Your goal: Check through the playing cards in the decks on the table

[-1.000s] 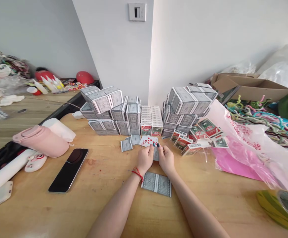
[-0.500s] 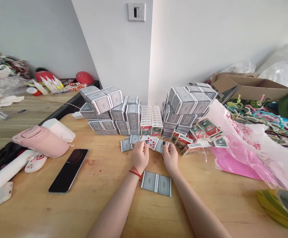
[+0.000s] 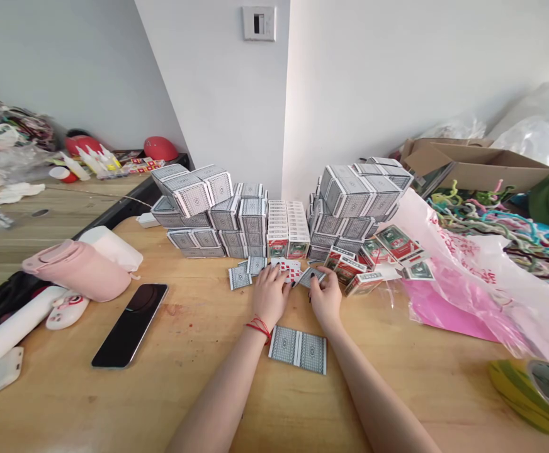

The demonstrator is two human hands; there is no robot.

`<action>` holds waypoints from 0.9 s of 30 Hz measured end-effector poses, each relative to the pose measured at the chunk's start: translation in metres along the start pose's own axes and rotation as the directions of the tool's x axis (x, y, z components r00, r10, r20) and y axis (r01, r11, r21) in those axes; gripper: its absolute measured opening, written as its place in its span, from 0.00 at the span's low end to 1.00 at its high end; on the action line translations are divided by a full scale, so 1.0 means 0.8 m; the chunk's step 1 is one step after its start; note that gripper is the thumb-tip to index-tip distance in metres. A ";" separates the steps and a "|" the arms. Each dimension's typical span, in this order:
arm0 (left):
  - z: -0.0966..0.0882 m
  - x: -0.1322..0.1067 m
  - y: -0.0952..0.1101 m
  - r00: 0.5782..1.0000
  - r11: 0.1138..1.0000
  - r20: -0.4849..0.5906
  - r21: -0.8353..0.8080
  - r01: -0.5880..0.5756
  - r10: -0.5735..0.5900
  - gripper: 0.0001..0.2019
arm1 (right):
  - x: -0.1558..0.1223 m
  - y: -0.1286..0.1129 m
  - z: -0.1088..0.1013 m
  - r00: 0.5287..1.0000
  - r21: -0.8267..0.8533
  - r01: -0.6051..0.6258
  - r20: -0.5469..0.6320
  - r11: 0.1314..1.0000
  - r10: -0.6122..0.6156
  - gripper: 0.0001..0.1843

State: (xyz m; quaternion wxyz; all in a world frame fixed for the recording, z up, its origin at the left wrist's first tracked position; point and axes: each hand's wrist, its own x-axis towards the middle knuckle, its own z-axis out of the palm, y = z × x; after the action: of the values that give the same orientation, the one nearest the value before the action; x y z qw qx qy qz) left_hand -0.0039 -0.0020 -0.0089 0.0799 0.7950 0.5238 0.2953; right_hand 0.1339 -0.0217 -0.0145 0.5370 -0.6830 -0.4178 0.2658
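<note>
Playing cards (image 3: 289, 269) lie between my left hand (image 3: 271, 296) and right hand (image 3: 325, 299); I can't tell whether my fingers (image 3: 274, 272) grip them. Card-box stacks (image 3: 237, 220) block ahead; the wooden surface (image 3: 208, 352) stays open toward me.

Face-up playing cards (image 3: 288, 269), red pips; grey-backed cards (image 3: 240, 277) lying flat alongside.

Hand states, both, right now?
Left hand: fingers on a face-up playing card, grip unclear.
Right hand: closed on a grey-backed playing card.

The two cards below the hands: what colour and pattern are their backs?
The cards show grey geometric backs, white-edged; head view.
</note>
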 end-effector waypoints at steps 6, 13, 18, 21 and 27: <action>-0.001 0.000 0.000 0.999 0.998 0.012 -0.050 -0.047 0.047 0.15 | 0.001 -0.001 -0.001 1.000 -0.022 0.015 -0.010 1.000 -0.015 0.23; -0.002 -0.003 0.012 0.990 0.992 0.079 0.020 -0.122 0.120 0.16 | 0.001 -0.003 -0.001 0.999 -0.003 -0.019 0.051 1.000 0.019 0.23; -0.003 -0.001 0.011 0.989 0.989 0.064 0.056 -0.138 0.135 0.13 | 0.000 -0.003 -0.001 0.999 -0.008 -0.017 0.029 1.000 0.018 0.21; 0.000 0.000 0.008 0.988 0.987 0.034 0.053 -0.154 0.152 0.12 | 0.000 -0.004 -0.002 1.000 -0.016 -0.016 -0.010 1.000 0.016 0.19; 0.007 0.001 0.003 0.987 0.993 -0.120 -0.036 -0.110 0.105 0.12 | -0.002 -0.011 -0.002 0.996 0.129 -0.080 0.053 0.988 0.074 0.18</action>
State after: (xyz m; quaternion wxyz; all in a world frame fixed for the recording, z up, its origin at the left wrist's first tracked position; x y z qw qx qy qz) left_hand 0.0012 -0.0013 -0.0118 0.0496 0.8014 0.4777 0.3566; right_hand 0.1316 -0.0234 -0.0054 0.5597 -0.6553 -0.3856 0.3296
